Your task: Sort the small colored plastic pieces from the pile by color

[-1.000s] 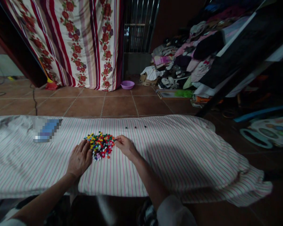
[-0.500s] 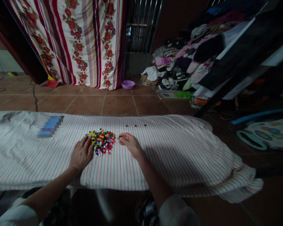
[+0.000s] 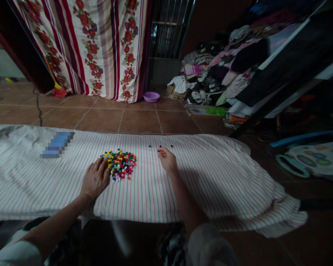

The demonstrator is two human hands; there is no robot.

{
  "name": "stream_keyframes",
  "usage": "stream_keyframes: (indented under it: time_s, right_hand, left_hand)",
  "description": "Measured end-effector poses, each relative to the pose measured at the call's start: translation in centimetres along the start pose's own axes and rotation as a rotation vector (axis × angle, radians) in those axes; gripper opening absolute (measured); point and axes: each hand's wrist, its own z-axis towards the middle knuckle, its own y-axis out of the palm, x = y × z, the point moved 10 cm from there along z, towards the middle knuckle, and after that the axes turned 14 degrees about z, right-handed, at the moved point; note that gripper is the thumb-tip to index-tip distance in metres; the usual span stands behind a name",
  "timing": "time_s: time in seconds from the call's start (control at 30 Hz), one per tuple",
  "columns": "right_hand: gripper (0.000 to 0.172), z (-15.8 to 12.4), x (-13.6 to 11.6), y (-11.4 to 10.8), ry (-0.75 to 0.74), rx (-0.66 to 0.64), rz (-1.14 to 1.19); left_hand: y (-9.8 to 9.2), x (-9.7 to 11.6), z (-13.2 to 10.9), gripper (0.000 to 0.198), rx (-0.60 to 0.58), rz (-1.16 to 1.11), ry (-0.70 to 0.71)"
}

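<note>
A pile of small multicoloured cubes point(image 3: 121, 164) lies on the striped cloth point(image 3: 138, 201). My left hand point(image 3: 95, 177) rests flat at the pile's left edge, fingers stretched out and touching the nearest cubes. To the right of the pile, my right hand point(image 3: 168, 160) pinches a small dark cube point(image 3: 158, 150) between thumb and fingertips. Just beyond it sit three dark cubes spaced in a row: a left one point(image 3: 150, 146), a middle one point(image 3: 160, 146) partly behind my fingers, and a right one point(image 3: 171, 146).
A blurred blue flat object point(image 3: 57, 144) lies on the cloth at the left. Past the cloth's far edge are a tiled floor, a purple basin point(image 3: 151, 97), a floral curtain point(image 3: 93, 48) and a heap of clothes point(image 3: 211, 74). A patterned seat-like object point(image 3: 319, 159) stands at the right.
My right hand has moved right and slightly away from me, from beside the pile to the row of dark cubes, still pinching its cube. My left hand stays by the pile.
</note>
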Motion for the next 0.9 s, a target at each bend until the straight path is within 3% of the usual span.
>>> stream_keyframes:
  time_s: [0.17, 0.3, 0.57, 0.9]
  right_hand:
    - [0.026, 2.8, 1.0, -5.8, 0.019, 0.191, -0.23]
    - [0.029, 4.7, 1.8, -8.1, 0.029, 0.268, -0.341]
    - [0.034, 6.4, 2.7, -7.3, 0.002, 0.186, -0.563]
    - [0.034, 6.2, 2.8, -7.0, 0.028, 0.171, -0.609]
  left_hand:
    - [-0.1, 0.3, 0.0, 0.027, 0.004, 0.026, 0.027]
    - [0.2, -0.1, 0.0, 0.028, -0.018, 0.021, -0.023]
    - [0.5, -0.7, 0.0, 0.034, -0.032, -0.049, -0.101]
    - [1.0, -0.9, 0.0, 0.036, -0.048, -0.051, -0.136]
